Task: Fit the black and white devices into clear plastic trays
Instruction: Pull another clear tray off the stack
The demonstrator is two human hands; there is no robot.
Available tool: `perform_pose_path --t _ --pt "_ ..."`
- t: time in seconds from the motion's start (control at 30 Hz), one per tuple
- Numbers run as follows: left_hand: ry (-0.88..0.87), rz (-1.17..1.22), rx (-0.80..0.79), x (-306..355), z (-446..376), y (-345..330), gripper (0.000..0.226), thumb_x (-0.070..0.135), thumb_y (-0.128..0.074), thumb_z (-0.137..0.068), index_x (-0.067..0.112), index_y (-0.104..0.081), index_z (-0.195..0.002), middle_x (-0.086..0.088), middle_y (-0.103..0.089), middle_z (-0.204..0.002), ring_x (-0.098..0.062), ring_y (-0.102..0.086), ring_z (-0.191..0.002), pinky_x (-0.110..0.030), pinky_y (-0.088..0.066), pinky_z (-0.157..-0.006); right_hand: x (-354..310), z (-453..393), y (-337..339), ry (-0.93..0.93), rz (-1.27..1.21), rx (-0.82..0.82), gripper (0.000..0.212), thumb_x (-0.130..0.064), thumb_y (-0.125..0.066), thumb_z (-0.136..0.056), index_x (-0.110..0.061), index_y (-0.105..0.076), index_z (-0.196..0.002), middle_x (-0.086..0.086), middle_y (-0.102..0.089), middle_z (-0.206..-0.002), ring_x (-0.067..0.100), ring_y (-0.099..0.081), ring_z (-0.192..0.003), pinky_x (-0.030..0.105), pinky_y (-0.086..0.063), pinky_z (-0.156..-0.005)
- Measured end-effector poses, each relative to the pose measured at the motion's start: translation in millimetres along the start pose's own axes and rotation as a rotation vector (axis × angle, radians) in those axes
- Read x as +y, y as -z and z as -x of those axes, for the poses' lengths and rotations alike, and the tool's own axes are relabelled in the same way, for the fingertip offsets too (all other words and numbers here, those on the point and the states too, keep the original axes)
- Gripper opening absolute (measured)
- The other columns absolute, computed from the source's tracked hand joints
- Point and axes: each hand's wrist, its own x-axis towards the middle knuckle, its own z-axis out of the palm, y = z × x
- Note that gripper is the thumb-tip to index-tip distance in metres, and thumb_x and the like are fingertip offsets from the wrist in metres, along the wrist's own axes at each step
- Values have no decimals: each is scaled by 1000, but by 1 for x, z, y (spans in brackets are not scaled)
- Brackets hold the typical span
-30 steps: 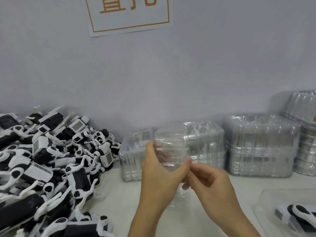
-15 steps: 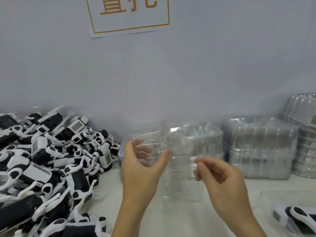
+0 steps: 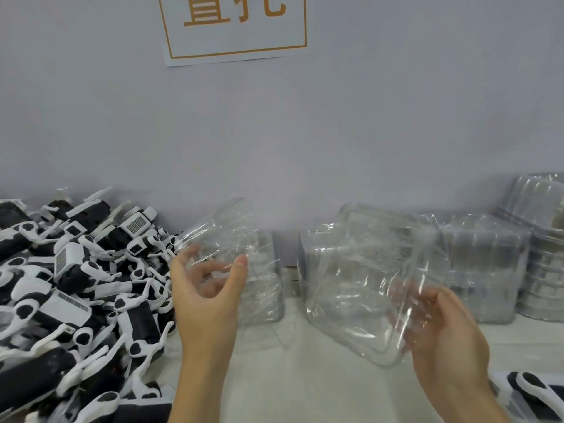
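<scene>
My left hand (image 3: 207, 288) holds one clear plastic tray (image 3: 225, 233) up in front of the wall, thumb on one side and fingers behind it. My right hand (image 3: 439, 331) grips a second clear tray (image 3: 357, 288), tilted, its lower edge near the tabletop. The two trays are apart. A big heap of black and white devices (image 3: 70, 288) covers the left of the table. One more device (image 3: 531, 389) lies at the lower right, partly cut off by the frame.
Stacks of clear trays (image 3: 485, 264) stand along the wall at the right, with a taller stack (image 3: 546, 239) at the far right and another stack (image 3: 268, 288) behind my left hand. A white paper sign (image 3: 235, 25) hangs on the wall. White tabletop (image 3: 293, 377) lies between my arms.
My hands have pulled apart: the nested trays separated, one staying in my left hand, the other moving right and down in my right hand.
</scene>
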Motion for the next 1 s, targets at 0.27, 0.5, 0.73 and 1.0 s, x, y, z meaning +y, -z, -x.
perform_pose_path --t 0.27,0.5,0.73,1.0 --pt "-13 0 14 -4 0 7 59 47 -78 -67 42 -49 -118 -2 -66 -98 -12 -68 -77 -19 -54 -66 -18 -12 -50 -62 -246 -25 21 -7 -33 -102 -11 -53 -106 16 -67 -105 27 -68 -89 34 -57 -67" --pt "20 66 3 -7 -2 13 47 44 -76 -73 55 -49 -110 7 -64 -84 -7 -65 -70 -27 -54 -67 -19 -67 -125 -217 -252 51 31 -4 -27 -104 -11 -51 -122 7 -60 -88 19 -61 -78 31 -54 -74" --pt "47 90 -9 -8 -2 15 68 49 -78 -73 34 -45 -130 8 -67 -83 -7 -67 -72 -23 -56 -65 4 -83 -110 -202 94 158 17 9 -60 -92 10 -58 -109 26 -66 -113 29 -70 -101 29 -57 -77" --pt "54 88 -56 -1 1 10 62 46 -76 -66 41 -45 -120 9 -65 -77 -5 -64 -68 -19 -55 -67 -3 -66 -76 -147 650 121 29 -31 -77 -83 -10 -64 -69 0 -59 -50 11 -49 -40 21 -42 -42"
